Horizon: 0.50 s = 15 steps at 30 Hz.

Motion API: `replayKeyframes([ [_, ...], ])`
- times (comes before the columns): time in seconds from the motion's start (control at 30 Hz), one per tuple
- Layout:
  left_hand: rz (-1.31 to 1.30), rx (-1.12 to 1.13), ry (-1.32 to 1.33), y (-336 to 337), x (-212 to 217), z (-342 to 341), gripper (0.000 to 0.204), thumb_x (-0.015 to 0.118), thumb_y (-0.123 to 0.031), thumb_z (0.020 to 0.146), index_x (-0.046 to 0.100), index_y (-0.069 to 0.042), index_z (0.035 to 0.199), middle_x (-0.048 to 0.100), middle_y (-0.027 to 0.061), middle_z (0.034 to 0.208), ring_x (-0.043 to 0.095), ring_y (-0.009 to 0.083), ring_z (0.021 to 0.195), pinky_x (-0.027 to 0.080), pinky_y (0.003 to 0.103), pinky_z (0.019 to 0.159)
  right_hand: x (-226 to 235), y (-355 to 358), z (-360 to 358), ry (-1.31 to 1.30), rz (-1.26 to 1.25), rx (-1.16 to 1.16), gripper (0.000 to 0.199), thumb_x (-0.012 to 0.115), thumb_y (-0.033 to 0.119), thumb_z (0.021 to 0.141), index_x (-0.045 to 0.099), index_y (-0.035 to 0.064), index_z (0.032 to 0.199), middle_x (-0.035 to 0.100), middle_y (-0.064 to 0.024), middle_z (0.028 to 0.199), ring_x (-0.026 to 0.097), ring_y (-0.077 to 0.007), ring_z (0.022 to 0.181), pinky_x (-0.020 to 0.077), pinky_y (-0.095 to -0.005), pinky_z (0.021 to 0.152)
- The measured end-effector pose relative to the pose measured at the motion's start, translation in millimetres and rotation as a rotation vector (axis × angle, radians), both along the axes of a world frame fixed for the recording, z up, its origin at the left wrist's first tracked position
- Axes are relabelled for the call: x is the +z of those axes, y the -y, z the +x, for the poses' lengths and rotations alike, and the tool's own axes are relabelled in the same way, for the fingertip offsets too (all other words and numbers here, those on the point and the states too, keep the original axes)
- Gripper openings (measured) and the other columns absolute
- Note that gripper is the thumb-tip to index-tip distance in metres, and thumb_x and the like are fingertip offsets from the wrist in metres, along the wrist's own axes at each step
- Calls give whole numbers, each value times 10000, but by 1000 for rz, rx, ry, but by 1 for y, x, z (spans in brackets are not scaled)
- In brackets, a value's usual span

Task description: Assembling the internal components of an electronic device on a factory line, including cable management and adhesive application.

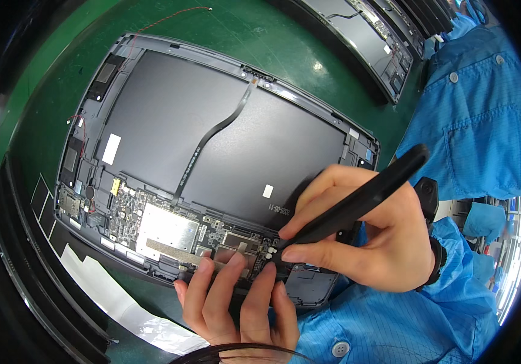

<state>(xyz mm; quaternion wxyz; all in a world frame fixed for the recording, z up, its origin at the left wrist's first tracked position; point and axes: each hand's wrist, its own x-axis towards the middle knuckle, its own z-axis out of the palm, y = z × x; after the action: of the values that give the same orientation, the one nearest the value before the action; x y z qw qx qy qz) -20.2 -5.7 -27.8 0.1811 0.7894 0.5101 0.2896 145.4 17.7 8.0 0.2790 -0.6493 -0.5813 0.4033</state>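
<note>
An opened grey tablet housing lies at a slant on the green bench. A long circuit board runs along its near edge, with a bright metal shield on it. My right hand grips a thick black pen-shaped tool, its lower end down at small white connectors on the board. The exact tip is hard to make out. My left hand has its fingers apart, their tips resting along the board's near edge. A black ribbon cable crosses the housing to the board.
Thin red wires stick out past the housing's left side. A white strip lies at the near left, beside black curved rails. Another opened tablet sits at the far right, close to a person in a blue coat.
</note>
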Motion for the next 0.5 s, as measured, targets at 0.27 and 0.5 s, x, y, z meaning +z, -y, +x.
replayKeyframes([
  [0.27,-7,6,3,-1,0,0,182,657,-193,869,687,-123,1034,551,75,1258,453,300,1219,305,537,1088,6,-8,7,18,-26,-5,133,803,96,741,736,11,818,708,-85,766,636,-132,576,477,-235,518],
  [0.5,-7,-6,0,-3,0,0,187,657,-187,864,677,-123,1038,546,78,1257,455,301,1214,305,535,1086,17,-15,10,32,-52,-11,130,804,102,741,738,14,812,708,-80,757,631,-122,561,471,-229,506],
])
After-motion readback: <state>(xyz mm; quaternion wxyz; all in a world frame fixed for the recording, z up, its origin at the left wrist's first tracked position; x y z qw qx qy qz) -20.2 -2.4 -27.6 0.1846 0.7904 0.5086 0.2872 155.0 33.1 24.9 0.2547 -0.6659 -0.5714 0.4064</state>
